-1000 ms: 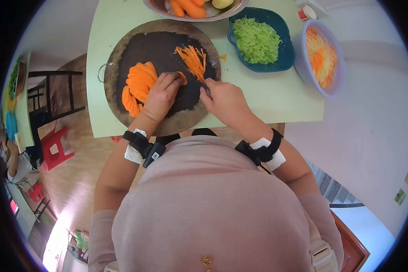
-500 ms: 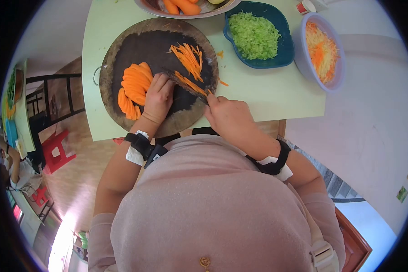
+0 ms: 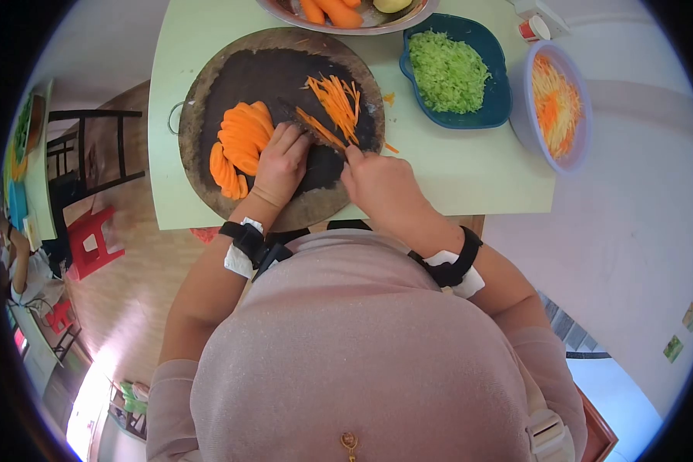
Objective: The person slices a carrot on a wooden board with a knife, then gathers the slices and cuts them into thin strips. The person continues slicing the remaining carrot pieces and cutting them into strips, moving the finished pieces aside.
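My right hand (image 3: 386, 185) is closed round the handle of a dark-bladed knife (image 3: 313, 132), whose blade points up and left over the round wooden chopping board (image 3: 208, 71). Close against the blade's left side, my left hand (image 3: 282, 165) has its fingers bent and pressed together on carrot slices; what lies under the fingertips is hidden. A fanned pile of carrot slices (image 3: 243, 138) lies left of that hand. Thin carrot strips (image 3: 337, 104) are heaped beyond the blade, and a few more lie along it.
Behind the board stands a metal bowl (image 3: 393, 28) with whole carrots. To the right are a teal basin (image 3: 497, 92) of shredded green vegetable, a lilac bowl (image 3: 585, 115) of orange and pale shreds, and a paper cup (image 3: 534, 29). Another person's arm (image 3: 21, 262) shows far left.
The view has shifted slightly, so board and bowls appear further right. Both hands stay at the board, the right on the knife and the left beside the blade.
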The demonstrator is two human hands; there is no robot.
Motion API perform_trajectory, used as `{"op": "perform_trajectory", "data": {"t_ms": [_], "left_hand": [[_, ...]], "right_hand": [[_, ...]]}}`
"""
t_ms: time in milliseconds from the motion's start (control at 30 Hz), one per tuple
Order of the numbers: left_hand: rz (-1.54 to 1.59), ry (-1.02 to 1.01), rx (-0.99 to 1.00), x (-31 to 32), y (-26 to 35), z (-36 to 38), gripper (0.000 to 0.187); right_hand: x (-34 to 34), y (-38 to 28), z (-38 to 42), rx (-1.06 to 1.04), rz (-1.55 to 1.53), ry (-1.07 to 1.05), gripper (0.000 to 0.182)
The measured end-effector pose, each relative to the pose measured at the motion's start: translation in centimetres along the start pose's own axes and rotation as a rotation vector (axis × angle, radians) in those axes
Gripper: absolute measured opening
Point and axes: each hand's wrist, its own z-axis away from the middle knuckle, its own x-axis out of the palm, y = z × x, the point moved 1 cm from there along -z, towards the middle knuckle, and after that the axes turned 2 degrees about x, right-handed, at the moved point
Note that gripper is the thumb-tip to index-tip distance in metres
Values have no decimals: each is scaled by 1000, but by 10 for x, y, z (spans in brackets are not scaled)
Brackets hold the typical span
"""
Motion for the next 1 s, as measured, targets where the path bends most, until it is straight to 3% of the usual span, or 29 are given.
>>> {"op": "perform_trajectory", "data": {"t_ms": [100,400,767,1000], "left_hand": [[9,26,21,1,0,-3,30],[-20,26,31,2,0,0,31],[1,32,42,0,2,-2,30],[15,40,9,3,-1,2,27]], "right_hand": [[-3,10,2,27,-39,76,15],[-16,9,27,53,9,-70,16],[0,5,-11,42,-14,51,17],[-15,9,10,48,-44,49,19]]}}
